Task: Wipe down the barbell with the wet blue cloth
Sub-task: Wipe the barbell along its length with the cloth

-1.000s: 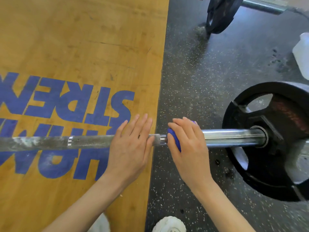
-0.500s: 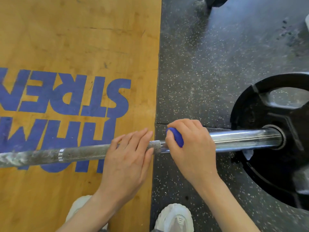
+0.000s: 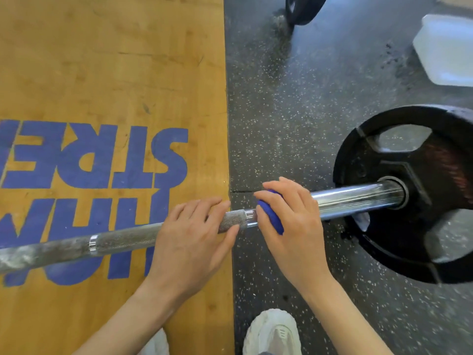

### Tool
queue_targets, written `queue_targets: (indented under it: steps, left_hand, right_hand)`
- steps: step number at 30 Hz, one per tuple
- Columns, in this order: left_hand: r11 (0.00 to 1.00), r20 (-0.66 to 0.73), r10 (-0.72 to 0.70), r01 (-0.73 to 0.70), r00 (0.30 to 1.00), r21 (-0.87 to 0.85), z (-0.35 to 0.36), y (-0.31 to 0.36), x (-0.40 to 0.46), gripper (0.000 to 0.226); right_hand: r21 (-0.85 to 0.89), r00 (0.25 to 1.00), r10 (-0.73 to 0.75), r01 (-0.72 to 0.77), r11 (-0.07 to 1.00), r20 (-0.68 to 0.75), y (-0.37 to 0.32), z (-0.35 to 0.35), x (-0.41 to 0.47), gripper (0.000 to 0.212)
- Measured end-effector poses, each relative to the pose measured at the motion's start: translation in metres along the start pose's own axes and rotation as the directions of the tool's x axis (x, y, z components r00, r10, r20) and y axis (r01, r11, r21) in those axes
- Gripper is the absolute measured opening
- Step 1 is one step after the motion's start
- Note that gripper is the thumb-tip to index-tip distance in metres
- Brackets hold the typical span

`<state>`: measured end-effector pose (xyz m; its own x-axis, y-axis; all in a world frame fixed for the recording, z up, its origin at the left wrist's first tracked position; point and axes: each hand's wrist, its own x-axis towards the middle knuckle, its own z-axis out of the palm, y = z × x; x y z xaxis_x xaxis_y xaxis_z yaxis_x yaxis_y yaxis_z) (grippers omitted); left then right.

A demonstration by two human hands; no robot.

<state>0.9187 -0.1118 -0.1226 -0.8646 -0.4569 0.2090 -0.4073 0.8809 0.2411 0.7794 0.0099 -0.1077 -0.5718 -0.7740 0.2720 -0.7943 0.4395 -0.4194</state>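
Hands on barbell (image 3: pixel 122 240): left (image 3: pixel 189 242) flat, right (image 3: pixel 294 221) gripping blue cloth (image 3: pixel 271 216), beside black plate (image 3: pixel 414 201)

We see a white container (image 3: pixel 446 49) far right on the speckled rubber floor (image 3: pixel 294 103), a wooden platform (image 3: pixel 115 60) left, white shoes (image 3: pixel 272 334) near.

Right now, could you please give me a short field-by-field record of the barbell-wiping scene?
left hand: left hand rests on the knurled shaft, fingers laid over it
right hand: right hand grips the blue cloth around the bar
barbell: barbell lies across the wood platform and rubber floor
cloth position: where knurled shaft meets chrome sleeve
weight plate: black weight plate on the sleeve
shaft far left: whitish residue visible
also: white container, white shoe
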Motion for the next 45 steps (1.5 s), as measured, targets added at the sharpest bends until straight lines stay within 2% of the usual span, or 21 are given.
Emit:
queue_targets:
  steps: [4,5,10,18,20,24,28,32,35,39,42,45]
  left_hand:
    - [0.998,-0.029,0.044,-0.043,0.999,0.047,0.005,-0.004,0.001,0.041]
    - [0.998,-0.031,0.041,-0.04,0.999,0.049,0.006,-0.004,0.001,0.042]
    - [0.999,-0.052,0.028,-0.026,0.998,0.028,0.007,-0.004,0.002,0.041]
    - [1.0,-0.078,0.022,-0.024,0.997,-0.017,0.008,0.003,-0.011,0.038]
    - [0.999,-0.087,0.024,-0.026,0.996,-0.02,0.008,0.005,-0.013,0.039]
    - [0.999,-0.085,0.036,-0.039,0.996,-0.036,0.007,0.007,-0.017,0.041]
    - [0.998,-0.074,0.042,-0.045,0.996,-0.038,0.005,0.009,-0.023,0.044]
    - [0.999,-0.056,0.031,-0.033,0.998,-0.042,0.003,0.013,-0.03,0.044]
    - [0.999,-0.038,0.016,-0.018,0.999,-0.046,0.003,0.018,-0.036,0.044]
    - [0.998,-0.005,0.036,-0.036,0.999,-0.044,0.003,0.022,-0.043,0.047]
    - [0.998,0.013,0.048,-0.047,0.999,-0.048,0.0,0.025,-0.05,0.049]
    - [0.997,0.052,0.057,-0.055,0.997,-0.049,-0.003,0.028,-0.058,0.052]
  right_hand:
    - [-0.05,0.978,0.167,-0.162,0.985,0.121,-0.003,0.004,0.039,0.029]
    - [-0.054,0.976,0.171,-0.166,0.985,0.136,-0.002,0.005,0.041,0.031]
    - [0.009,0.997,0.067,-0.067,0.998,0.033,-0.001,-0.002,0.016,0.024]
    - [-0.008,0.999,0.028,-0.027,1.0,0.02,-0.004,-0.007,-0.019,0.028]
    - [-0.019,0.998,0.021,-0.02,1.0,0.061,-0.005,-0.011,-0.013,0.03]
    - [-0.064,0.956,0.194,-0.184,0.981,0.221,-0.005,-0.005,0.023,0.039]
    - [-0.043,0.993,0.101,-0.098,0.994,0.057,-0.011,-0.012,-0.013,0.029]
    - [0.005,0.999,0.044,-0.044,0.999,0.021,-0.012,-0.018,-0.046,0.031]
    - [-0.02,0.996,0.042,-0.041,0.999,0.073,-0.011,-0.016,-0.036,0.033]
    - [-0.204,0.972,0.157,-0.12,0.972,0.174,-0.012,-0.009,0.003,0.038]
    - [-0.147,0.982,0.088,-0.064,0.987,0.164,-0.015,-0.019,-0.029,0.026]
    - [-0.165,0.98,0.062,-0.031,0.986,0.186,-0.016,-0.029,-0.045,0.027]
